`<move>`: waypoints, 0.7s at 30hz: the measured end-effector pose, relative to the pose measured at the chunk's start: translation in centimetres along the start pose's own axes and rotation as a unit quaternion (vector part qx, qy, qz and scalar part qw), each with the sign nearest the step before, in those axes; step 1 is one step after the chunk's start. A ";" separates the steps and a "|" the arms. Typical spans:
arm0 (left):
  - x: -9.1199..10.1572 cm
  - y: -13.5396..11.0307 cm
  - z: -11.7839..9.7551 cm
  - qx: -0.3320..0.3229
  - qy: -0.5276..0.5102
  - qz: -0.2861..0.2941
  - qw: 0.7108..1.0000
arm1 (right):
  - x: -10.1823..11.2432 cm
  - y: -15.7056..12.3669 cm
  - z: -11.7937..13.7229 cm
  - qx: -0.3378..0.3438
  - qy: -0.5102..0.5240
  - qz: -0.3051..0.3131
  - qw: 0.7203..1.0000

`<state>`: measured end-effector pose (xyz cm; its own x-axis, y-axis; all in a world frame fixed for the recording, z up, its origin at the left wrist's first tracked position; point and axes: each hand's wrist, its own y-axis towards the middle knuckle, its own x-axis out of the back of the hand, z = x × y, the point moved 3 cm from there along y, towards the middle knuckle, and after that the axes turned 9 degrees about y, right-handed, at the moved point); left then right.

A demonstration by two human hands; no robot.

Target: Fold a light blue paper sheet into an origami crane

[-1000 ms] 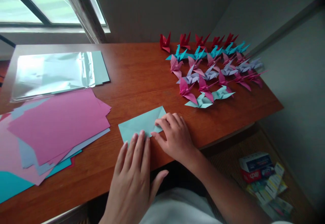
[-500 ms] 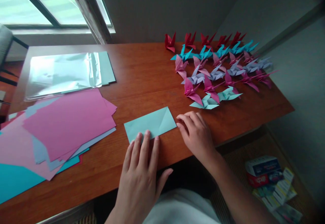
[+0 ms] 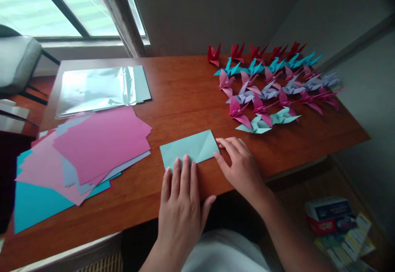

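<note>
A folded mint-green sheet of origami paper lies flat on the wooden table in front of me, a diagonal crease showing near its right end. My left hand lies palm down with fingers stretched, its fingertips pressing on the paper's near edge. At the paper's right end is my right hand, fingers loosely curved and thumb apart from them, the tips touching or just beside the corner. Beyond it stand two mint-green paper cranes, in front of rows of magenta, lilac, pink, turquoise and red cranes.
Loose coloured paper sheets overlap at the left, pink on top. Behind them lies a clear plastic packet with mint-green paper in it. A chair stands past the table's left end. Boxes sit below the table at the right.
The view has swung a little left, so the whole table appears shifted right. My right hand's fingers have come closer to the paper's right end. The left hand stays on its near edge.
</note>
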<state>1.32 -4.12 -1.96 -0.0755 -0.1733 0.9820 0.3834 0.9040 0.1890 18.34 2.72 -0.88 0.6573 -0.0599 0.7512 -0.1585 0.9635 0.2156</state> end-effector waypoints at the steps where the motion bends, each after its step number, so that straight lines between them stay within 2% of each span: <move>1: 0.0 -0.1 0.0 -0.001 -0.001 0.001 1.000 | -0.1 0.1 0.1 -0.003 0.006 0.001 1.000; 5: -0.1 -0.1 0.0 -0.001 -0.002 0.006 1.000 | -0.4 0.2 0.2 -0.020 0.037 -0.017 0.999; 9: 0.1 -0.1 0.2 -0.004 -0.012 -0.009 1.000 | -0.3 -0.1 0.2 -0.067 0.149 -0.038 0.986; 14: 0.8 -0.3 0.6 -0.007 -0.073 -0.067 0.995 | -0.4 -0.6 0.7 -0.138 0.327 -0.019 0.935; 17: 1.3 -0.2 0.9 0.014 -0.090 -0.108 0.990 | -0.6 -0.8 1.0 -0.178 0.387 -0.033 0.904; 21: 1.7 0.5 1.7 0.009 -0.079 -0.163 0.984 | -0.9 -1.0 1.5 -0.205 0.453 -0.034 0.867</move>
<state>-0.24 -3.33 -0.19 -0.3333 -0.3931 0.8569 0.2987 0.8181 0.4915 16.77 1.44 -0.87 0.9933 -0.0688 -0.0929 0.0555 0.9887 -0.1395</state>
